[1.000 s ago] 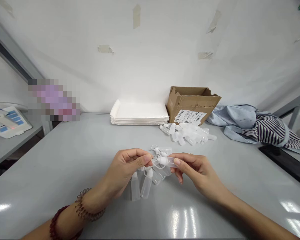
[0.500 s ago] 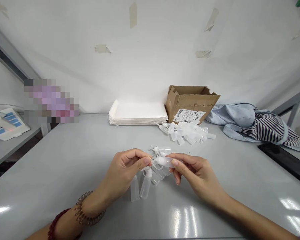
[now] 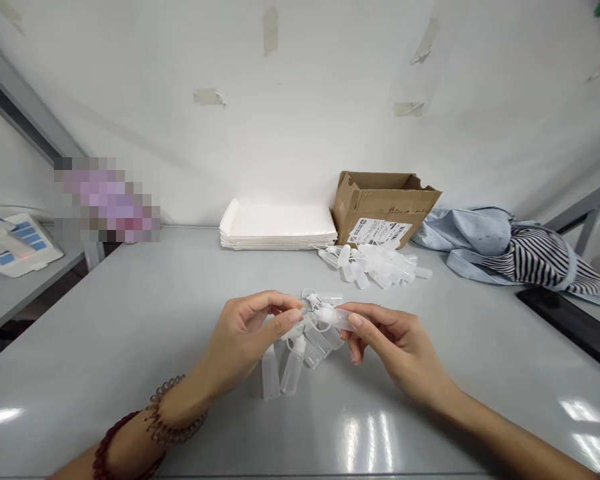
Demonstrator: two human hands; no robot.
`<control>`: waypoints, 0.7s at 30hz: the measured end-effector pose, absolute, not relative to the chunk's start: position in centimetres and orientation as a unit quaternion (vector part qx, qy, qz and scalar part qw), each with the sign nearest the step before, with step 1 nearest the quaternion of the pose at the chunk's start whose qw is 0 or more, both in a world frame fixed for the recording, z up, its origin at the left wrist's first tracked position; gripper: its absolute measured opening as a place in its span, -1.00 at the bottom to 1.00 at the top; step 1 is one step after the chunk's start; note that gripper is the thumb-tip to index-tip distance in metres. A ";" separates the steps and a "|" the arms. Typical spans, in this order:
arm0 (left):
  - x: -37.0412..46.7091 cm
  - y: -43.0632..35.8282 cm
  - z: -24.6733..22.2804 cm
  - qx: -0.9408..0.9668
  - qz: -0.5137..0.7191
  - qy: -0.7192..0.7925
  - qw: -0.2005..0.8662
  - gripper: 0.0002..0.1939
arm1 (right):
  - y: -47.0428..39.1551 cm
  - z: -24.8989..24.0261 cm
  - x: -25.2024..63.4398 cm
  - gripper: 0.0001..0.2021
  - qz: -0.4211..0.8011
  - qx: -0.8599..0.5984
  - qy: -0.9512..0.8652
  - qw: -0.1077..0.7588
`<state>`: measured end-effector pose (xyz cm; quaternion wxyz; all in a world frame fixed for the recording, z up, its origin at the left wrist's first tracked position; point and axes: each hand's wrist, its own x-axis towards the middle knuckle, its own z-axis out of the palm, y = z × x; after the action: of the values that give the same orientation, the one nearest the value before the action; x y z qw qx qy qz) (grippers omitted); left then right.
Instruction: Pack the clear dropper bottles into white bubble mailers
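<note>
Between thumb and fingers, my right hand (image 3: 393,340) holds a small translucent bottle (image 3: 344,319) by its body, its white cap end pointing left. My left hand (image 3: 255,333) is at the cap end, thumb and index finger close together; whether they grip the cap's loop or tip is too small to tell. Below and behind the held bottle lies a small group of similar capped bottles (image 3: 293,370), partly hidden by the hands. A larger pile of clear bottles (image 3: 380,265) lies farther back, in front of the cardboard box.
A cardboard box (image 3: 387,203) and a stack of white padded envelopes (image 3: 279,227) stand against the wall. At the right lie a blue and striped cloth bag (image 3: 530,250) and a black phone (image 3: 570,327). A white and blue device (image 3: 25,243) sits on the left side surface.
The held bottle has turned slightly, with its cap now nearer the group of bottles. My left fingertips have parted a little and shifted slightly up and left.
</note>
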<state>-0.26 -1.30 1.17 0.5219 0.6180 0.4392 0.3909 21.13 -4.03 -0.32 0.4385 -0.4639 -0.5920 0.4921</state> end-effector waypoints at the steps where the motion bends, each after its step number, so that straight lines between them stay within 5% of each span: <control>1: -0.3 -1.3 1.2 0.616 0.391 0.444 0.520 -0.82 | -4.0 -0.3 21.2 -0.73 0.490 -0.463 -0.594 0.439; 21: -0.3 -1.1 0.9 0.629 0.363 0.426 0.539 -0.79 | -4.0 -0.4 21.3 -0.73 0.411 -0.463 -0.666 0.416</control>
<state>-0.33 -1.10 0.91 0.5392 0.6292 0.4260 0.3631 21.26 -3.99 -0.39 0.4161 -0.4633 -0.6661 0.4106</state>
